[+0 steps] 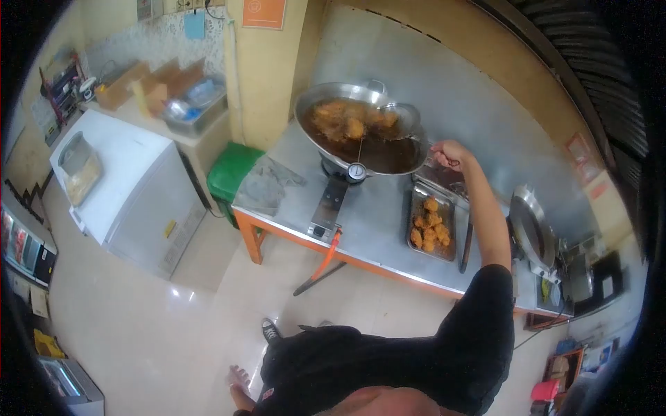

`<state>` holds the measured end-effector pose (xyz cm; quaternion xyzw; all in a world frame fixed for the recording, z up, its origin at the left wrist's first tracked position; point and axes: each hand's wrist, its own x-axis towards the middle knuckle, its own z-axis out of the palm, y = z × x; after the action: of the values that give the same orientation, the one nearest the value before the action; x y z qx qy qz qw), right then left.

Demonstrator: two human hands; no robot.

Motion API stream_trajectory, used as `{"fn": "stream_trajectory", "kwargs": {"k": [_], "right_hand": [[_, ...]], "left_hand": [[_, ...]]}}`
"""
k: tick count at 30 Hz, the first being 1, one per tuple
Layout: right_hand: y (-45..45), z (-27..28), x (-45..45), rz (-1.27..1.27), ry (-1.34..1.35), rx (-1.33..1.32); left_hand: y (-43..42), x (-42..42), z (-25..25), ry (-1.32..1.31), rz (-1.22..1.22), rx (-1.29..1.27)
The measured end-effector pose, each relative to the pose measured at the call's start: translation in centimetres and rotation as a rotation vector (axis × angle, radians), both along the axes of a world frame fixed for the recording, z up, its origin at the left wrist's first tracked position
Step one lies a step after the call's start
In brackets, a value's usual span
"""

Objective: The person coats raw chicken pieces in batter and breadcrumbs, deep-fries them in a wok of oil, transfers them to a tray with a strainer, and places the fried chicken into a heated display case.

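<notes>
Right hand (451, 155) closed, apparently gripping metal skimmer (410, 118); skimmer in wok (329, 93), near back edge of bench (376, 223). Probably light, stiff, oil-slippery: hold at end away from wok. Left hand (239, 377) empty, fingers loose.

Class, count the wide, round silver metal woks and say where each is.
2. One round silver metal wok, holding dark oil and golden-brown pieces, is at upper centre; the other wok is at right. More may be hidden.
</notes>
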<state>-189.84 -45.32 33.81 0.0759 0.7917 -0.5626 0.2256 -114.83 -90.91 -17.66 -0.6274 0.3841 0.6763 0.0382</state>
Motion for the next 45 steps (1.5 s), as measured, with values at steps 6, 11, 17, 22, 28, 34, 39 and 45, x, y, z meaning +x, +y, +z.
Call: {"fn": "stream_trajectory", "kwargs": {"k": [6,11,17,22,28,34,39,45], "right_hand": [[-1.6,1.1,-2.7,0.137,0.099,0.111],[-0.9,2.4,-3.9,0.183,0.074,0.103],[-4.3,3.4,3.5,0.125,0.139,0.239],[-5.4,2.4,6.7,0.255,0.189,0.397],[-7.3,1.7,8.6,0.237,0.173,0.427],[-6.6,1.0,8.2,0.12,0.223,0.315],[-7.2,0.5,9.8,0.097,0.208,0.394],[-10.0,-0.3,8.8,0.173,0.045,0.136]], "left_hand": [[-0.7,0.9,-1.3,0.038,0.041,0.116],[-1.3,0.0,-0.6,0.034,0.073,0.04],[-0.2,1.2,-1.4,0.025,0.103,0.028],[-0.1,2.2,-1.9,-0.025,0.144,0.091],[-1.0,2.1,-1.7,-0.008,0.156,0.061],[-3.0,1.1,-1.3,0.058,0.143,0.07],[-3.3,1.4,-2.2,0.077,0.164,0.067],[-2.0,2.6,-1.6,-0.032,0.151,0.083]]}}
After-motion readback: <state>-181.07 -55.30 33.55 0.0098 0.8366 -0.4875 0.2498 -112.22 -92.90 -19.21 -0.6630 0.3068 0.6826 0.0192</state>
